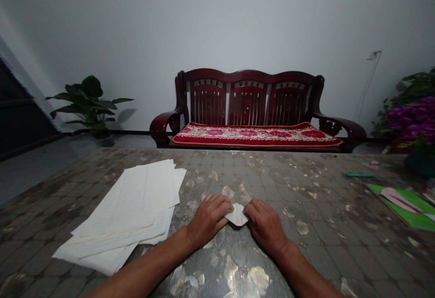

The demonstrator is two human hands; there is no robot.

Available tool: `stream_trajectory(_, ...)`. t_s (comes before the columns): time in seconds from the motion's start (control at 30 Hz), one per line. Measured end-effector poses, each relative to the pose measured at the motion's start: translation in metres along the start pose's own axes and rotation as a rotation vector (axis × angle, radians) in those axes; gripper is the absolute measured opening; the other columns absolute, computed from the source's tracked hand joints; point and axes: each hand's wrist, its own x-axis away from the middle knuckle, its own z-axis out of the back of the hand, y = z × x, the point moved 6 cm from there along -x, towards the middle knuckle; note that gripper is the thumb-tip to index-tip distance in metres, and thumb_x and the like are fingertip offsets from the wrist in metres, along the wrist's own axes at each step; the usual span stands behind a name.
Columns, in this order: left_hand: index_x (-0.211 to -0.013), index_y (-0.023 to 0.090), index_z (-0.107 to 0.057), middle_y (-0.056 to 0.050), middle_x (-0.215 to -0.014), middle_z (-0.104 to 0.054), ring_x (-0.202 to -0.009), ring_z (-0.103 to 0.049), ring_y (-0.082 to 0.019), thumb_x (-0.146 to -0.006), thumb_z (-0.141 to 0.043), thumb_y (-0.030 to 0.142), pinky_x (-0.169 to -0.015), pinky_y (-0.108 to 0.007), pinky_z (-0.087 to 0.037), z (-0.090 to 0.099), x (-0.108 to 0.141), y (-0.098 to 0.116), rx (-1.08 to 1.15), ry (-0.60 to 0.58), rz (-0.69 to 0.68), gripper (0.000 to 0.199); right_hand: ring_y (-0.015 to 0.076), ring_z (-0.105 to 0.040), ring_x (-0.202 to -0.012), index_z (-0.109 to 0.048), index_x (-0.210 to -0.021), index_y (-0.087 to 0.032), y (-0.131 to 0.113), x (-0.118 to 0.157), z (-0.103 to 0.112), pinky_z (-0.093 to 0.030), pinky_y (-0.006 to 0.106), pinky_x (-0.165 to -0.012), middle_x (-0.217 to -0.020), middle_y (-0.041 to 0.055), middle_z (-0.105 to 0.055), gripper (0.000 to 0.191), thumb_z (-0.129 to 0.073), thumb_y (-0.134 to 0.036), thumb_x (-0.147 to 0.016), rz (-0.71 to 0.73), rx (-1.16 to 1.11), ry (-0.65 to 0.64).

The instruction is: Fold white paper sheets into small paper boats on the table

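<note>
Folded white paper (237, 214) sits on the shiny table cover (307, 189), right between two hands. The left hand (208, 220) and right hand (265, 226) lie flat, fingers close together, and their tips press the paper's two sides. Its long side runs from hand to hand, and its point aims at the person. If one hand pushes too hard, the paper could slip, bend, or open up.
</note>
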Motion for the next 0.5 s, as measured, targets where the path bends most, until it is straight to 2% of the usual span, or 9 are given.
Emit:
stream_trajectory(0.1, -0.097, 0.021, -0.063, -0.002, -0.089, -0.067, -0.080, -0.058, -0.018, -0.100, -0.051, 0.022, -0.074, -0.032, -0.041, 0.001, 0.010, 0.010, -0.145, -0.046, -0.182, 0.012, 0.0170, -0.048, -0.071, -0.059, -0.076, -0.020, -0.006, 0.000, 0.000, -0.029, 0.029, -0.065, -0.075, 0.0024, -0.057, 0.021, -0.053, -0.016, -0.096, 0.039, 0.083, -0.019)
stream_trajectory(0.17, -0.098, 0.020, -0.063, -0.001, -0.082, -0.066, -0.075, -0.057, -0.017, -0.102, -0.047, 0.022, -0.072, -0.031, -0.041, -0.001, 0.013, 0.012, -0.192, -0.092, -0.239, 0.017, 0.0172, -0.049, -0.071, -0.061, -0.076, -0.020, -0.008, 0.001, 0.000, -0.029, 0.029, -0.066, -0.075, 0.0027, -0.058, 0.021, -0.055, -0.017, -0.096, 0.051, 0.113, -0.058)
stream_trajectory(0.4, -0.101, 0.018, -0.064, -0.005, -0.096, -0.070, -0.086, -0.062, -0.019, -0.103, -0.044, 0.022, -0.077, -0.032, -0.045, -0.006, 0.012, 0.011, -0.171, -0.170, -0.201, 0.020, 0.0188, -0.055, -0.077, -0.068, -0.105, -0.025, -0.007, 0.012, 0.003, -0.036, 0.030, -0.070, -0.086, 0.0033, -0.066, 0.016, -0.053, -0.024, -0.099, 0.049, 0.103, -0.179)
stream_trajectory(0.5, -0.099, 0.018, -0.064, -0.004, -0.092, -0.070, -0.084, -0.063, -0.019, -0.102, -0.046, 0.023, -0.077, -0.032, -0.044, -0.011, 0.013, 0.009, -0.166, -0.200, -0.179, 0.020, 0.0185, -0.057, -0.076, -0.068, -0.106, -0.024, -0.006, 0.015, 0.003, -0.037, 0.030, -0.069, -0.087, 0.0035, -0.067, 0.017, -0.053, -0.023, -0.099, 0.061, 0.112, -0.207)
